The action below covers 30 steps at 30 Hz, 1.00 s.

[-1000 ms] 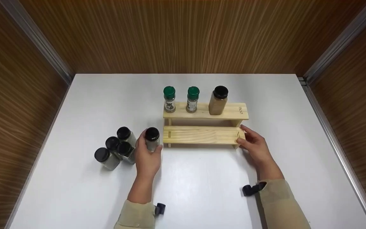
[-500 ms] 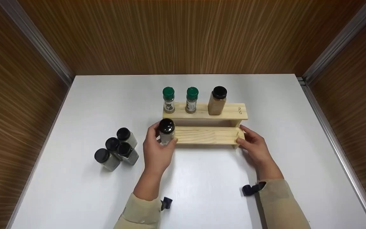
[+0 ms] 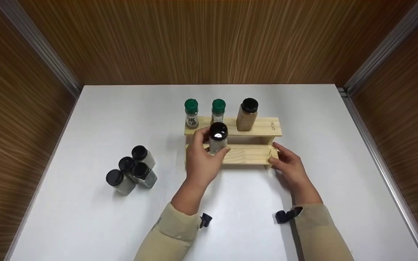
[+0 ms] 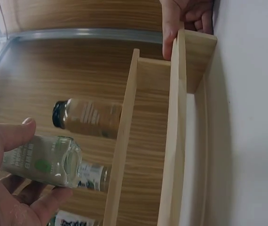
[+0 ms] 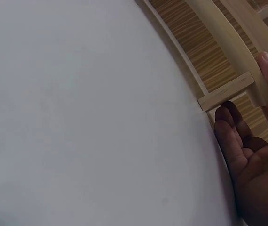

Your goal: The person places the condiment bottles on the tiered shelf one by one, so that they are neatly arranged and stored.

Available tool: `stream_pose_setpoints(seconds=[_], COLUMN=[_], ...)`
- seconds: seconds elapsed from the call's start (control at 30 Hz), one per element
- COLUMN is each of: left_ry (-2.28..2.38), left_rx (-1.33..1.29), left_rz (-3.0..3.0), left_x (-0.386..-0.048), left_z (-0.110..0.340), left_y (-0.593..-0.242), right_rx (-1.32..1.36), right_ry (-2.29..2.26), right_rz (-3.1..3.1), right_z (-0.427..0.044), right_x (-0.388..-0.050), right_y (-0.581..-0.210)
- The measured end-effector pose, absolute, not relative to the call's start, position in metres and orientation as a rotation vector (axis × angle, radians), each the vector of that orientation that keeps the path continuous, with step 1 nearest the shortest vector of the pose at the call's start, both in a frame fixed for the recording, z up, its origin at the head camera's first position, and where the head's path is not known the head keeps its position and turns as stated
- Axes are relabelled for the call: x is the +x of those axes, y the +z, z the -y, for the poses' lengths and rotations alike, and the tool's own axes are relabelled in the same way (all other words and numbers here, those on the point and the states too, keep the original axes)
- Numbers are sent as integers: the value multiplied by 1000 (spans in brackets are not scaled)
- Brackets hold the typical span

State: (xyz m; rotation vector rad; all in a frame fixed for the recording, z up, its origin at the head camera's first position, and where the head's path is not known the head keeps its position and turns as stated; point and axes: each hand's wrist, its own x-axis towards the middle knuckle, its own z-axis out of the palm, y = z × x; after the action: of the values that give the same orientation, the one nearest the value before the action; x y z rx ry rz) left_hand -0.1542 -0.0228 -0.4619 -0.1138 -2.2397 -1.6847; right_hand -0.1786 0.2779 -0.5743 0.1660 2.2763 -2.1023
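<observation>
My left hand [image 3: 202, 161] grips a clear square spice jar [image 3: 218, 137] with a glossy black lid, its contents pale. In the head view the jar appears in front of the two-tier wooden rack [image 3: 247, 154], over its lower tier. The left wrist view shows the jar's glass base [image 4: 73, 162] off the rack, between thumb and fingers. At the rack's right end my right hand [image 3: 290, 169] holds the lower tier, thumb on top; the right wrist view shows curled fingers [image 5: 232, 141] by the end leg. Two green-capped shakers [image 3: 192, 114] and a brown-filled jar [image 3: 247, 115] stand on the upper tier.
Several black-lidded jars [image 3: 122, 181] stand clustered on the white table [image 3: 85, 217], left of the rack. Brown wood-grain panels [image 3: 209, 43] rise behind and at both sides, with metal strips [image 3: 386, 174] along the side edges.
My left hand has carried the black-lidded jar rightward, from beside the jar cluster, past the rack's left end, to over its lower tier. The right hand keeps its hold on the rack.
</observation>
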Motion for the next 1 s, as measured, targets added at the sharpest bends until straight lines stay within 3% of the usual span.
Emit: stream_pose_setpoints(seconds=[1.0], left_ry=[-1563], left_rx=[-416], left_rz=[2246], left_x=[-184], left_z=[-69], left_y=[-438], right_rx=[133], right_ry=[-2130], right_rz=[-2292], right_z=[-280], right_x=[-180], right_y=[-576])
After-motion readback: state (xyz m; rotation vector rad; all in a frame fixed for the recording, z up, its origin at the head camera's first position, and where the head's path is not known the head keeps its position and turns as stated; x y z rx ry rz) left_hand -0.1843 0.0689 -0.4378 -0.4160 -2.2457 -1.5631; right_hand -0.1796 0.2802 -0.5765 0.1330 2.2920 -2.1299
